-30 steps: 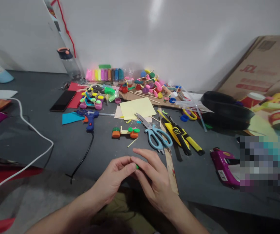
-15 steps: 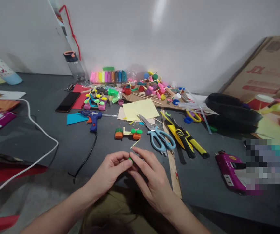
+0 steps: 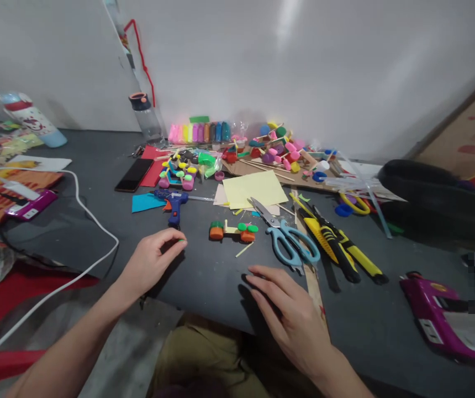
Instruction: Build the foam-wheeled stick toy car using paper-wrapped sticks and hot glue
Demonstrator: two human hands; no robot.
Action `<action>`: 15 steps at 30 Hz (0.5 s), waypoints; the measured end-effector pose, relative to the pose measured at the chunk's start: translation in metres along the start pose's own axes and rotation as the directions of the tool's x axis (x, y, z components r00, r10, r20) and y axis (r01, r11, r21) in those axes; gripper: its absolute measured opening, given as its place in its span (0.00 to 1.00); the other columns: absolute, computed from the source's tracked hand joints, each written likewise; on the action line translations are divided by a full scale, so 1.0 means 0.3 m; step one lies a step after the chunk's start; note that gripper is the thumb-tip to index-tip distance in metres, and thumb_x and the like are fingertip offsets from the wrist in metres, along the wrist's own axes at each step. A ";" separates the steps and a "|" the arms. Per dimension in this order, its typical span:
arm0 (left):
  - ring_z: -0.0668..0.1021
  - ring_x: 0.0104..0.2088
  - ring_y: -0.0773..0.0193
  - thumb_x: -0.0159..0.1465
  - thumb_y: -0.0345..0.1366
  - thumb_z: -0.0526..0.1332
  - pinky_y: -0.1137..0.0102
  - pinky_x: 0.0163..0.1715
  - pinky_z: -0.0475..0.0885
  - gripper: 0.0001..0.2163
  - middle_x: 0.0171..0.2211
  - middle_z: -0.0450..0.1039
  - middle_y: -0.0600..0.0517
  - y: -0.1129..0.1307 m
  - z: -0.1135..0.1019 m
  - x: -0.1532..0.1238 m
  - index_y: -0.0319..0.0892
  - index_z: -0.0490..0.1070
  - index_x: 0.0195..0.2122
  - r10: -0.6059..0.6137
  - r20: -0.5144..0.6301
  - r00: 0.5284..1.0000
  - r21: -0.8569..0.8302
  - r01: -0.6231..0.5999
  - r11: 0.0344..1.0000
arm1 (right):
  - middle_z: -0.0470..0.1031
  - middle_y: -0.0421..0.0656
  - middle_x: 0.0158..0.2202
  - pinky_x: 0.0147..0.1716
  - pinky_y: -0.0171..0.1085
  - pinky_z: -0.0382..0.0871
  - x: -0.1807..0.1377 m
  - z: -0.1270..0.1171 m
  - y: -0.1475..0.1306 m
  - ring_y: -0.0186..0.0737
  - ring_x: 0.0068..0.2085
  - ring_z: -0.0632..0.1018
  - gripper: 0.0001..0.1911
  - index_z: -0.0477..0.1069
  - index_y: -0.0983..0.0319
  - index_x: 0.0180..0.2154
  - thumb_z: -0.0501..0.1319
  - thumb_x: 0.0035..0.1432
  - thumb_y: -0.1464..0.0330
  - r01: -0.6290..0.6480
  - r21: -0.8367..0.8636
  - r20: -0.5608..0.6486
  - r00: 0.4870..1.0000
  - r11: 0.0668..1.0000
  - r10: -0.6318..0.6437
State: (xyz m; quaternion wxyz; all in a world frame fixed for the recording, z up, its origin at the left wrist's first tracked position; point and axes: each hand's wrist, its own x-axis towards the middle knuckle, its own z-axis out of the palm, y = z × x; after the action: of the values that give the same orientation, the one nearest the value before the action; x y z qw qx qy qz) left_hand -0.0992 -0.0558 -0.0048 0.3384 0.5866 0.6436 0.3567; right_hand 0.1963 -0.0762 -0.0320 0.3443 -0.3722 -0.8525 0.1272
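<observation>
My left hand point(image 3: 152, 261) hovers over the dark table with thumb and forefinger pinched on a tiny green piece point(image 3: 181, 240), just below the blue glue gun point(image 3: 174, 202). My right hand point(image 3: 291, 315) lies open, fingers spread flat near the table's front edge, holding nothing, beside a wooden strip point(image 3: 314, 287). Between and beyond the hands sits a small craft car point(image 3: 233, 230) with orange and green wheels. Blue-handled scissors point(image 3: 289, 239) lie just right of it.
Yellow-black utility knives point(image 3: 341, 251), yellow paper point(image 3: 254, 189), a black phone point(image 3: 133, 174), a water bottle point(image 3: 144, 116), clay sticks point(image 3: 198, 132) and several colourful craft pieces fill the back. A white cable point(image 3: 80, 221) crosses the left. A purple toy car point(image 3: 444, 320) sits right.
My hands have come apart: the left moved left and forward with the green piece, the right let go and flattened on the table. The view has shifted left.
</observation>
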 end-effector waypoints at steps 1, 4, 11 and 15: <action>0.74 0.36 0.59 0.63 0.41 0.65 0.67 0.40 0.64 0.07 0.33 0.77 0.53 -0.005 -0.009 0.004 0.43 0.77 0.34 -0.005 0.002 1.000 0.000 0.005 1.000 | 0.81 0.51 0.49 0.49 0.42 0.80 0.002 0.002 0.001 0.44 0.49 0.83 0.11 0.77 0.62 0.48 0.58 0.69 0.74 -0.001 0.000 0.003 1.000 1.000 0.001; 0.74 0.38 0.60 0.64 0.41 0.65 0.67 0.42 0.65 0.08 0.38 0.77 0.51 -0.003 -0.009 0.002 0.42 0.77 0.39 -0.024 0.014 1.000 -0.054 0.025 0.998 | 0.81 0.51 0.48 0.48 0.42 0.80 0.012 0.008 -0.005 0.44 0.48 0.83 0.11 0.77 0.62 0.48 0.58 0.69 0.74 -0.007 0.017 0.015 1.000 1.000 0.006; 0.75 0.32 0.64 0.64 0.41 0.64 0.71 0.34 0.69 0.09 0.31 0.77 0.52 0.131 0.148 -0.062 0.40 0.76 0.38 0.005 0.426 0.904 -0.338 0.154 0.929 | 0.79 0.53 0.53 0.53 0.40 0.78 0.056 -0.009 -0.046 0.43 0.54 0.81 0.15 0.72 0.63 0.56 0.59 0.70 0.72 0.044 0.055 -0.004 0.999 0.997 -0.044; 0.73 0.30 0.68 0.63 0.42 0.65 0.73 0.34 0.70 0.10 0.29 0.72 0.54 0.196 0.236 -0.039 0.39 0.74 0.34 0.086 0.545 0.834 -0.472 0.221 0.853 | 0.78 0.53 0.52 0.54 0.38 0.76 0.077 -0.039 -0.028 0.42 0.54 0.80 0.15 0.73 0.64 0.56 0.59 0.70 0.71 0.107 0.069 -0.049 0.993 0.992 -0.103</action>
State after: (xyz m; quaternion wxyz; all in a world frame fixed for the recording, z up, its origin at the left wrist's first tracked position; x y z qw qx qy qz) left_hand -0.0075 -0.0596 0.0091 0.6655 0.5267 0.4208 0.3204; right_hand 0.1887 -0.0658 -0.0081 0.3828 -0.3171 -0.8578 0.1308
